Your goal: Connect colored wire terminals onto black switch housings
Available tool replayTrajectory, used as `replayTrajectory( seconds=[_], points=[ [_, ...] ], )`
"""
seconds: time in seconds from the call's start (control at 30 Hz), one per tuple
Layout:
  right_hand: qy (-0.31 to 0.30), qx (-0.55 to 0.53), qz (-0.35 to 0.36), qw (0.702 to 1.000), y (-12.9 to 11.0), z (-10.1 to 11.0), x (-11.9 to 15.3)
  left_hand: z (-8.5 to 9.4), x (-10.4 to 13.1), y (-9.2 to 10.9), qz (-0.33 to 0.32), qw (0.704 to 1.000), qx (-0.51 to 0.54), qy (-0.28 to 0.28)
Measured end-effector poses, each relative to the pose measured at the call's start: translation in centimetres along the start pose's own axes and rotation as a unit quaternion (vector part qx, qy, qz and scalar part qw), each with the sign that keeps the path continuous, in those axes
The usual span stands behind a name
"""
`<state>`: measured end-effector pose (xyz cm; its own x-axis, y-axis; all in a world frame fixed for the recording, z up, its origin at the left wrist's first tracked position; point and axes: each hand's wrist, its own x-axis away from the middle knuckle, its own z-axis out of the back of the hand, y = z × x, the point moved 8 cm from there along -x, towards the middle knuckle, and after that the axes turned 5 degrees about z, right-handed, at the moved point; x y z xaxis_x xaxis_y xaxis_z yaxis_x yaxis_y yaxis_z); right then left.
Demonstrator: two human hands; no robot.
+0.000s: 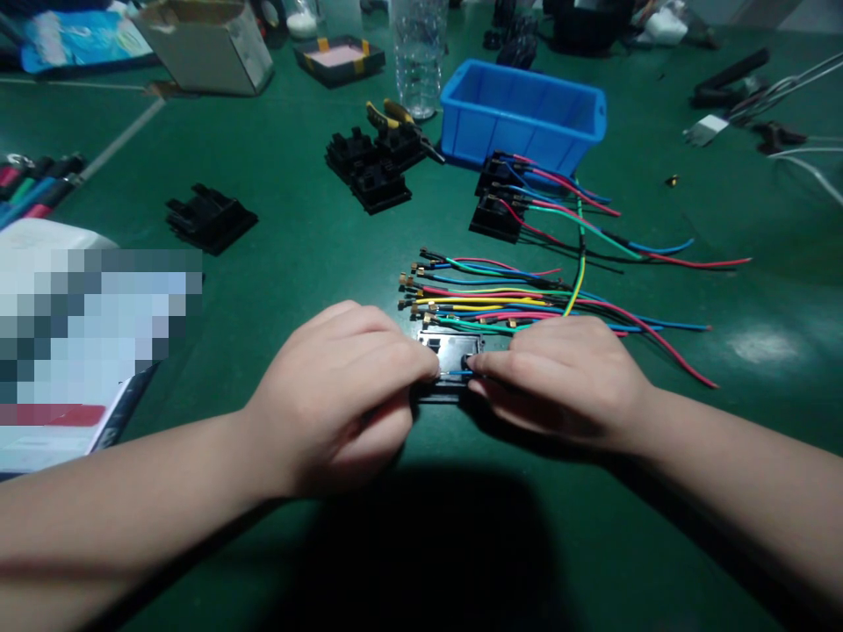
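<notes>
While a counter (217,307) carries the work, left hand (346,386) at nine o'clock and right hand (566,377) at three flank a black housing (453,348), both hands' fingers (421,360) apparently pinching a blue wire (456,373), which could slip under uneven tension.

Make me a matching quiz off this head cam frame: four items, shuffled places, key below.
Items:
1. Blue bin
2. Yellow-handled tool
3. Lone black part nearest the wearer
4. Cardboard box

Places:
A. Between the left hand and the right hand
B. Upper left, beside the light-blue packet
C. Just right of the clear cup
D. At a cluster of black parts

Pairs: 1-C, 2-D, 3-A, 4-B
</notes>
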<state>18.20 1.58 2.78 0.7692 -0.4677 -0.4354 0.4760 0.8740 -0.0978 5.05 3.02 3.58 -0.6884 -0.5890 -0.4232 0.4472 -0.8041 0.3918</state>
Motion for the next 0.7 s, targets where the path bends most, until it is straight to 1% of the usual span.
replayTrajectory(
  seconds=[0.07, 0.2, 0.27, 0.37, 0.53, 0.7],
  points=[
    [-0.007, 0.007, 0.004, 1.0, 0.0, -0.1, 0.1, -0.1, -0.1, 0.0, -0.004, 1.0, -0.002, -0.014],
    [-0.021, 0.013, 0.035, 0.999, -0.3, -0.2, 0.1, -0.4, 0.0, -0.1, -0.003, 0.999, -0.005, -0.041],
    [-0.031, 0.011, 0.045, 0.998, -0.4, -0.2, 0.2, -0.5, 0.1, 0.1, -0.015, 0.999, -0.008, -0.048],
    [-0.036, 0.008, 0.044, 0.998, -0.4, -0.2, 0.2, -0.5, 0.3, 0.4, -0.032, 0.998, -0.018, -0.045],
    [-0.042, 0.008, 0.046, 0.998, -0.4, -0.2, 0.2, -0.5, 0.2, 0.6, -0.039, 0.997, -0.044, -0.042],
    [-0.044, -0.014, 0.046, 0.998, -0.3, -0.4, 0.1, -0.4, 0.2, 1.1, -0.017, 0.995, -0.075, -0.064]
  ],
)
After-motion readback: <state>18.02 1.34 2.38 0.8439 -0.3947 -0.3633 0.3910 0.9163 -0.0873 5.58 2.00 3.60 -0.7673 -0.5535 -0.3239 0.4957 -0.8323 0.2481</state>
